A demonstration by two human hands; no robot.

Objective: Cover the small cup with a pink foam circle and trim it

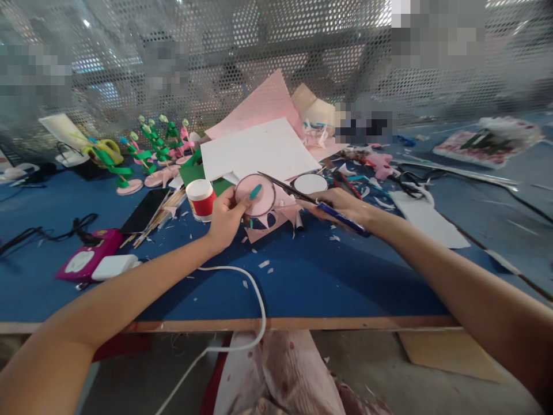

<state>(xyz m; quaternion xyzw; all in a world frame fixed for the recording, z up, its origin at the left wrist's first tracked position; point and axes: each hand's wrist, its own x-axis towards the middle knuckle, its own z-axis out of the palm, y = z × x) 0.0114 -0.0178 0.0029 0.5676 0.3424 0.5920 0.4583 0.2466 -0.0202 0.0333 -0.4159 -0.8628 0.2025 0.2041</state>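
My left hand [228, 216] pinches a pink foam sheet with a round disc shape [256, 196] cut at its top, thumb on the front. My right hand [341, 205] grips blue-handled scissors [302, 197], blades open and pointing left along the disc's upper edge. Pink offcuts [276, 222] hang and lie under the disc on the blue table [302, 276].
A red and white cup [201, 199], wooden sticks [158, 219], a black phone [144, 210], white and pink sheets [259, 147], green-and-pink foam flowers [151, 150], a magenta device [86, 260], a white cable [254, 300] and another pair of scissors [410, 183] lie around. A perforated metal screen stands behind.
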